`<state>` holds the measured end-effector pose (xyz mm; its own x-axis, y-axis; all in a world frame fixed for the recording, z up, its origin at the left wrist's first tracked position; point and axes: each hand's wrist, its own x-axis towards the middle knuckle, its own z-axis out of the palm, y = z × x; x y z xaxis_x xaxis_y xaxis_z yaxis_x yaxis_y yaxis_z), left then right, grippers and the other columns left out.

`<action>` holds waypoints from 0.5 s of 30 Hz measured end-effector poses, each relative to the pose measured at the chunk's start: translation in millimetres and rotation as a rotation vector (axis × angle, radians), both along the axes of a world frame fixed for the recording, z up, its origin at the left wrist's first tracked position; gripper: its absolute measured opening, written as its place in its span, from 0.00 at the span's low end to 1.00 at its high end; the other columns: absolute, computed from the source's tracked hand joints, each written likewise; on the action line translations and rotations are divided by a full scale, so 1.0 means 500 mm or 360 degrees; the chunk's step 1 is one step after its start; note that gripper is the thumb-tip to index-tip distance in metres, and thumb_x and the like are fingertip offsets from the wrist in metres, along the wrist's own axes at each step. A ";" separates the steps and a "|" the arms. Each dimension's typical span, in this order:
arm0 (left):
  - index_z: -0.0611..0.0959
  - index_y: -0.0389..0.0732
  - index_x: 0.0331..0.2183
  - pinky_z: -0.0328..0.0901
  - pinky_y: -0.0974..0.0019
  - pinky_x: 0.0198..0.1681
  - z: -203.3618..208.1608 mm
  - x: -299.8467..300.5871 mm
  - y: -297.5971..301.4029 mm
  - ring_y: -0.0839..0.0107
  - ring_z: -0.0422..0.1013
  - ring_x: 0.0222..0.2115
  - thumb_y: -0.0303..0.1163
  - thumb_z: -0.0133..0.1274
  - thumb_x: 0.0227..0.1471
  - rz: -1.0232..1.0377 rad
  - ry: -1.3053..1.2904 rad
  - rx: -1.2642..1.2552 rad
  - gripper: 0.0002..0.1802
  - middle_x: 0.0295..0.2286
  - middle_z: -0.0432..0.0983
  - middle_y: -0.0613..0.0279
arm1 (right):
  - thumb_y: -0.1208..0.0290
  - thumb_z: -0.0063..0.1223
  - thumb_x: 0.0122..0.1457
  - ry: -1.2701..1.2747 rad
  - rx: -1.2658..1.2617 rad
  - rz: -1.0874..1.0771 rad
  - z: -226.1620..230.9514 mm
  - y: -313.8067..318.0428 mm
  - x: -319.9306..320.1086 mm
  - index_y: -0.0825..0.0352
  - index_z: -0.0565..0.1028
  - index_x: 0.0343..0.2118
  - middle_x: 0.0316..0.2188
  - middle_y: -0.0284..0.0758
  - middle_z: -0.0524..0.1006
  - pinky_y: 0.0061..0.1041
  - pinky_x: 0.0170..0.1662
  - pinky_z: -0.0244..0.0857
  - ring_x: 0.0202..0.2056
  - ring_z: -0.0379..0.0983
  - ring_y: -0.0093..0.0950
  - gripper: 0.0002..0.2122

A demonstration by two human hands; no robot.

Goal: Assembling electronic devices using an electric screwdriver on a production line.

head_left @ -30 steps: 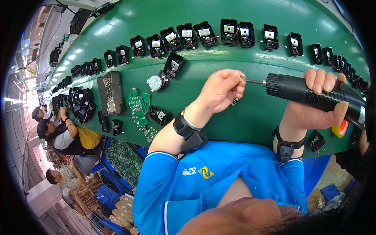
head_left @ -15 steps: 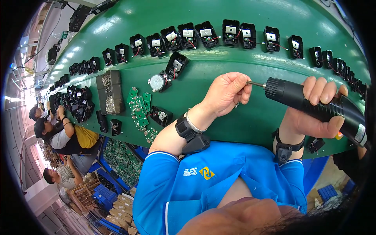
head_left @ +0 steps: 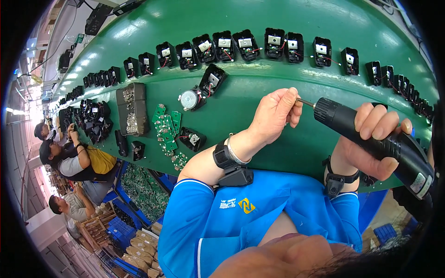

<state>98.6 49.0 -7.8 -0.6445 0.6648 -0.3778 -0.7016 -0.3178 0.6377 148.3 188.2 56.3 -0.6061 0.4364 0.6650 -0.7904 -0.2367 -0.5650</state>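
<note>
My right hand is wrapped round a black electric screwdriver. It is held above the table with its thin metal bit pointing left. At the bit's tip, my left hand is closed, thumb against the fingers; whatever is pinched there is too small or hidden to make out. Left of that hand stand an open black plastic housing with a metal plate and red wire inside, and a round silver speaker touching it. A similar small housing lies nearer, beside several green circuit boards.
Several open black housings stand in a curved row across the green table. A dark divided tray holds small metal parts. Further left is a heap of black housings, with other people seated along the table.
The screwdriver has tilted, its rear end dropping lower while the bit stays at my left fingertips. My left hand has shifted slightly right. The whole view has moved a little.
</note>
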 end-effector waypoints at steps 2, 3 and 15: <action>0.69 0.38 0.22 0.57 0.78 0.15 -0.004 -0.007 -0.007 0.79 0.60 0.13 0.37 0.39 0.47 -0.0020 0.0275 -0.0135 0.13 0.15 0.64 0.66 | 0.56 0.45 0.43 -0.0001 -0.0050 0.0042 -0.001 0.003 -0.006 0.63 0.58 0.42 0.21 0.29 0.62 0.19 0.20 0.50 0.18 0.57 0.20 0.24; 0.69 0.38 0.22 0.57 0.78 0.15 -0.001 -0.012 -0.004 0.79 0.60 0.13 0.37 0.39 0.47 -0.0033 0.0270 -0.0125 0.13 0.15 0.64 0.66 | 0.56 0.45 0.43 -0.0011 -0.0089 0.0053 0.001 0.011 -0.006 0.64 0.58 0.42 0.21 0.29 0.62 0.19 0.21 0.50 0.18 0.57 0.20 0.24; 0.73 0.35 0.27 0.61 0.78 0.20 0.023 -0.050 -0.018 0.81 0.64 0.17 0.33 0.42 0.46 -0.0354 0.0666 -0.0581 0.11 0.20 0.68 0.65 | 0.57 0.40 0.45 -0.0067 -0.0142 0.0158 -0.004 0.023 -0.041 0.66 0.59 0.41 0.21 0.31 0.63 0.19 0.22 0.51 0.19 0.57 0.21 0.22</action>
<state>73.6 40.1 3.9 -0.6478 0.6759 -0.3515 -0.3920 0.0998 0.9145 127.7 199.5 54.1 -0.6756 0.4293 0.5994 -0.7368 -0.3631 -0.5703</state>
